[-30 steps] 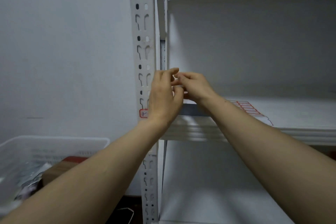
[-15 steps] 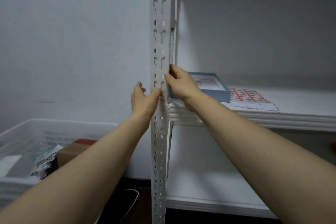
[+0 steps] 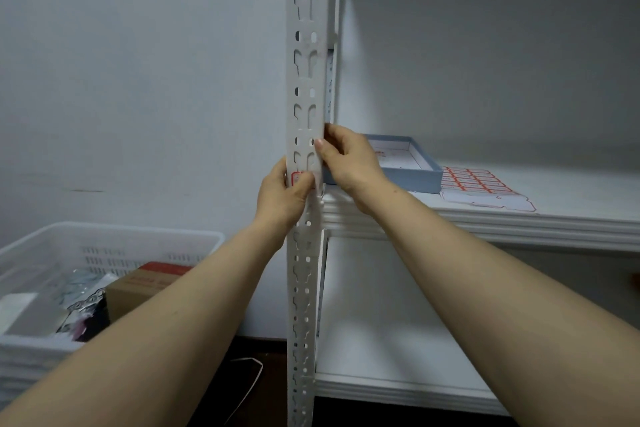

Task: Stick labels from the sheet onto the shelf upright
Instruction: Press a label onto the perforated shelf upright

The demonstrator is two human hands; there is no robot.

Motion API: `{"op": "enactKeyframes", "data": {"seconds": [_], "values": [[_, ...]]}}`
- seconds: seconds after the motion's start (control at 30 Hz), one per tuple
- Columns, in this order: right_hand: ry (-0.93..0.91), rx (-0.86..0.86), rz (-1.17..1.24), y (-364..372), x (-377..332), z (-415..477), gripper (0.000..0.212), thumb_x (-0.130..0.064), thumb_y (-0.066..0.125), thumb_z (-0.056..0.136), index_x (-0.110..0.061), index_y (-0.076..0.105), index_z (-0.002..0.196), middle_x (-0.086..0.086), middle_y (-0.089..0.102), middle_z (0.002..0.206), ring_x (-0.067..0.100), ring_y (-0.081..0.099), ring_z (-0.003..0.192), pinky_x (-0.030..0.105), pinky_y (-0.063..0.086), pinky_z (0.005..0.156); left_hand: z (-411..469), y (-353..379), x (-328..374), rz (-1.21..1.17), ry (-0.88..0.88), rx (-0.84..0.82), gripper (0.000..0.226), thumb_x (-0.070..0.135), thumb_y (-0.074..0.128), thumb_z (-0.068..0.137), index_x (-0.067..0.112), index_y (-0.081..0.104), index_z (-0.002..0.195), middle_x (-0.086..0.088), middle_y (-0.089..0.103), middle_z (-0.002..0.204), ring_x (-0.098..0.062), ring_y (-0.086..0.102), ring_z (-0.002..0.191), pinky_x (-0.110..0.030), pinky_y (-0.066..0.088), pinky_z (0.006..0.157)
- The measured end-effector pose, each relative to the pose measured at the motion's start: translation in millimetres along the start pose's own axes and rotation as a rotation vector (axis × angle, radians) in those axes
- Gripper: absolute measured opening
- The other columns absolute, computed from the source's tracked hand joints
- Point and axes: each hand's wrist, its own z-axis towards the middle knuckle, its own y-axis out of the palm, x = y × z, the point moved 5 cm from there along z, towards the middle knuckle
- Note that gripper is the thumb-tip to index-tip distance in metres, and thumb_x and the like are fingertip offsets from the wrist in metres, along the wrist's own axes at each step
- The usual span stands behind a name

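On the front face of the shelf upright [image 3: 306,80] sits a red-bordered label [image 3: 298,179], and the left grip [image 3: 282,196] clasps the post with its thumb pressing that label down. Right grip [image 3: 349,159] grasps the upright's other edge, just above. Label sheet [image 3: 481,185] lies on the shelf [image 3: 571,198], beside a blue tray [image 3: 408,166].

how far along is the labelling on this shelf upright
Done: one red-bordered label is on the shelf upright. In hand: the left hand holds the upright, thumb pressing that label, while the right hand grips it just above. Left: the sheet on the shelf holds many more labels.
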Motion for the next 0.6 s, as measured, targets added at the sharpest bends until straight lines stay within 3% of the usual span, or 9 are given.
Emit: {"op": "enactKeyframes", "data": {"seconds": [0.1, 0.27, 0.43, 0.6], "values": [[-0.015, 0.005, -0.068, 0.9, 0.3, 0.6, 0.031, -0.014, 0.046, 0.096, -0.008, 0.053, 0.126, 0.008, 0.062, 0.123, 0.02, 0.057, 0.114, 0.038, 0.045, 0.101, 4.1, 2.2, -2.5, 0.06, 0.025, -0.001, 0.025, 0.015, 0.052, 0.089, 0.016, 0.057, 0.113, 0.004, 0.06, 0.086, -0.017, 0.056, 0.08, -0.033, 0.046, 0.077], [-0.031, 0.012, -0.1, -0.5, -1.9, 0.7, 0.031, -0.014, 0.047, 0.096, -0.007, 0.053, 0.126, 0.008, 0.061, 0.124, 0.021, 0.056, 0.114, 0.035, 0.044, 0.101, 5.3, 6.6, -1.5, 0.106, 0.041, -0.025, 0.033, 0.023, 0.05, 0.085, 0.01, 0.049, 0.115, 0.004, 0.053, 0.083, -0.019, 0.052, 0.081, -0.031, 0.042, 0.073], [-0.036, 0.006, -0.112, -1.1, -2.9, -0.8, 0.032, -0.014, 0.045, 0.097, -0.007, 0.051, 0.128, 0.007, 0.059, 0.126, 0.019, 0.054, 0.116, 0.029, 0.042, 0.098, 3.3, 5.9, -0.1, 0.145, 0.069, -0.055, 0.038, 0.027, 0.045, 0.083, 0.01, 0.048, 0.116, -0.004, 0.058, 0.1, -0.02, 0.053, 0.09, -0.034, 0.043, 0.081], [-0.035, 0.011, -0.105, -1.3, -2.5, -1.0, 0.033, -0.015, 0.046, 0.096, -0.007, 0.051, 0.128, 0.007, 0.06, 0.126, 0.019, 0.054, 0.116, 0.03, 0.042, 0.099, -1.9, -0.2, -3.1, -0.04, 0.005, -0.061, 0.021, 0.013, 0.043, 0.095, 0.02, 0.061, 0.103, 0.008, 0.065, 0.089, -0.005, 0.058, 0.079, -0.016, 0.045, 0.067]]}}
